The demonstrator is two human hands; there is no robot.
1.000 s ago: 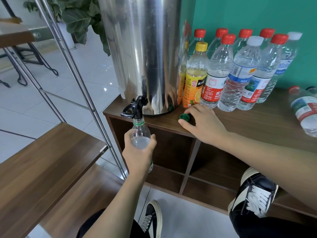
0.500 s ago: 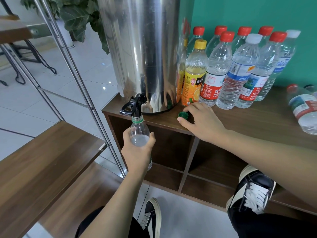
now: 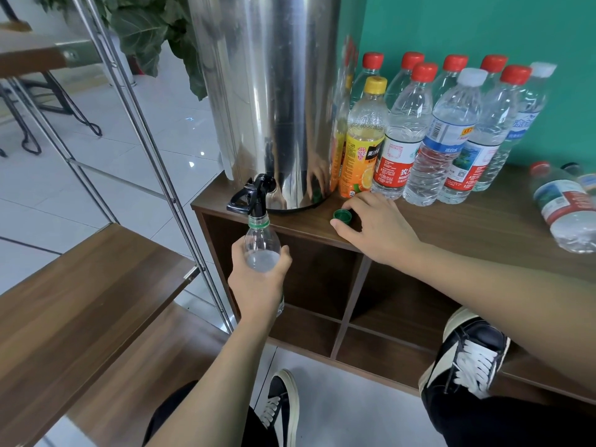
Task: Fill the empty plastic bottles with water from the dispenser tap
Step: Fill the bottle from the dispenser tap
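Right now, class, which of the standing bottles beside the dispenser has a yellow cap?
The orange-labelled juice bottle, nearest the steel dispenser. Every other standing bottle wears a red or white cap.
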